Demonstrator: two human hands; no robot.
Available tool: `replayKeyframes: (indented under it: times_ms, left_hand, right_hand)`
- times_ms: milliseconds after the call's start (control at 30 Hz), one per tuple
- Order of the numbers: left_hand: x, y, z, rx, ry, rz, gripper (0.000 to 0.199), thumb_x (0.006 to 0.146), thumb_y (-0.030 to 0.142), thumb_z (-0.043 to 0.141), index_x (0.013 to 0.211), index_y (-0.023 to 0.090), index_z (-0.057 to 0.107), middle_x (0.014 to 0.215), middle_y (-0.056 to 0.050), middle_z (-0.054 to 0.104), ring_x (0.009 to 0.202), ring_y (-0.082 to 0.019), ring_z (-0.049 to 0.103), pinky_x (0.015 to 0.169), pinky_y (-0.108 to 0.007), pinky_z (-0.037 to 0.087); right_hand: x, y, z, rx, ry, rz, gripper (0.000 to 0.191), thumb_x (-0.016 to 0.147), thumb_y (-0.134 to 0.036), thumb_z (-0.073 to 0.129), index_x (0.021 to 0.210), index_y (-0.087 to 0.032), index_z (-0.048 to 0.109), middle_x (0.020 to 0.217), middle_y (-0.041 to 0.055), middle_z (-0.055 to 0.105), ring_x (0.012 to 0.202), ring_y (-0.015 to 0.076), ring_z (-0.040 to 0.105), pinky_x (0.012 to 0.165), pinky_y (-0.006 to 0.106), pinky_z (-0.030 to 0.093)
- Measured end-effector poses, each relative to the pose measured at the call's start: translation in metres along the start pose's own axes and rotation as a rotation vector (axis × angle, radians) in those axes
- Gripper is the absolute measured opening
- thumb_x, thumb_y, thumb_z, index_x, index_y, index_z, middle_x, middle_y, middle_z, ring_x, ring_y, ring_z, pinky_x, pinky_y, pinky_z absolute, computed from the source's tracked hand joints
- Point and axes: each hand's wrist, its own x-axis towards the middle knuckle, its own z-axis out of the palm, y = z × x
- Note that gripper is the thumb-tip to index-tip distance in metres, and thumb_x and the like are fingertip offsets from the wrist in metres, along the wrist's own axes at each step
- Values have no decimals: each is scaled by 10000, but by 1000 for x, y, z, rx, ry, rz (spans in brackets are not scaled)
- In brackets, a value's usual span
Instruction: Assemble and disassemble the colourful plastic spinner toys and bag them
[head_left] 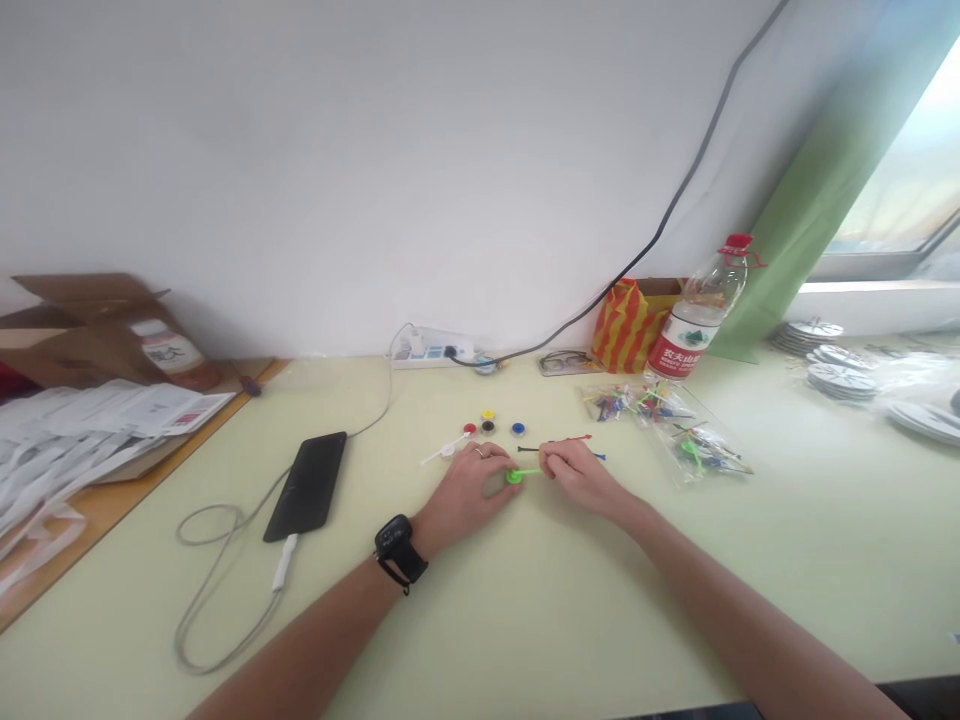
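My left hand (461, 500), with a ring and a black watch (400, 550) on its wrist, grips a small green round piece (514, 478) between thumb and fingers. A thin green stick (529, 471) runs from that piece to my right hand (581, 480), whose closed fingers pinch its other end. Whether stick and round piece are joined I cannot tell. Just beyond lie small round pieces in red (469, 429), yellow (488, 414), black (487, 428) and blue (518, 429). A white round piece (448, 451) has a white stick against it. Black, red and blue sticks (601, 457) stick out behind my right hand.
Clear bags of coloured parts (701, 450) lie right of my hands, near a large water bottle (684, 330) and a striped bag (626, 325). At left are a cabled black phone (306, 487) and white packets (142, 410). A power strip (431, 355) sits by the wall.
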Motion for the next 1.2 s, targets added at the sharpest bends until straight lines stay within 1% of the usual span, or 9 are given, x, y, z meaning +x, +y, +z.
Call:
replayKeyframes:
  times_ms: [100,200,267,367,500,700,867,1000,1200]
  left_hand:
    - [0,-1,1,-74,0,-26,154,934,358,672,1043,263,727,1140,-41,730,1093,-252,638,993,-421,507]
    - [3,-3,1,-171,18,-99,174,913,382,694,1023,248,720,1012,-29,751,966,-228,672,894,-381,535]
    - [5,-5,1,-281,16,-142,205,892,402,721,1001,227,715,940,-27,751,848,-202,677,786,-343,547]
    - [7,-5,0,-523,-7,-190,275,865,407,768,1012,184,703,938,-52,756,793,-186,702,730,-314,567]
    - [8,-2,-2,-710,-73,-184,286,865,370,788,1053,162,731,1023,-91,765,942,-227,741,861,-348,598]
    - [8,1,-4,-683,-64,-181,285,835,383,820,1004,160,766,1035,-93,754,956,-222,717,897,-363,602]
    - [8,-4,-3,-641,-18,-181,268,865,399,796,990,164,761,1000,-88,762,952,-223,718,896,-361,592]
    - [8,-8,-2,-682,-44,-151,260,862,379,804,998,161,762,1027,-99,775,962,-233,729,919,-377,585]
    - [8,-9,-2,-716,-16,-155,240,823,354,841,938,160,761,1035,-98,786,956,-230,737,936,-383,584]
  right_hand:
    - [0,-4,-5,83,28,11,203,826,-173,374,632,-222,404,615,-21,420,608,153,415,593,283,306]
    - [-1,-13,-10,288,31,52,115,860,-203,410,758,-229,454,668,-30,420,600,145,379,563,270,299]
    - [-3,-19,-10,447,-54,72,46,922,-261,458,881,-239,464,728,-35,460,584,129,357,551,258,300]
    - [-5,-24,-3,545,-185,18,155,981,-374,547,963,-246,461,873,-1,553,677,129,462,619,261,369]
    - [-7,-22,8,513,-220,-54,222,995,-421,590,955,-246,460,922,18,578,878,175,565,785,308,437]
    - [-7,-18,8,255,-101,-39,84,998,-283,531,947,-242,478,823,-15,560,709,149,477,639,276,355]
    - [-8,-18,9,193,-102,-74,66,948,-180,514,925,-237,491,825,-17,552,709,143,462,618,266,342]
    - [-7,-18,9,206,-82,-68,34,966,-212,519,983,-239,511,809,-23,559,705,145,478,632,269,364]
    - [-4,-16,3,274,-70,-51,131,980,-332,569,1069,-241,539,764,-40,491,689,149,453,645,277,371]
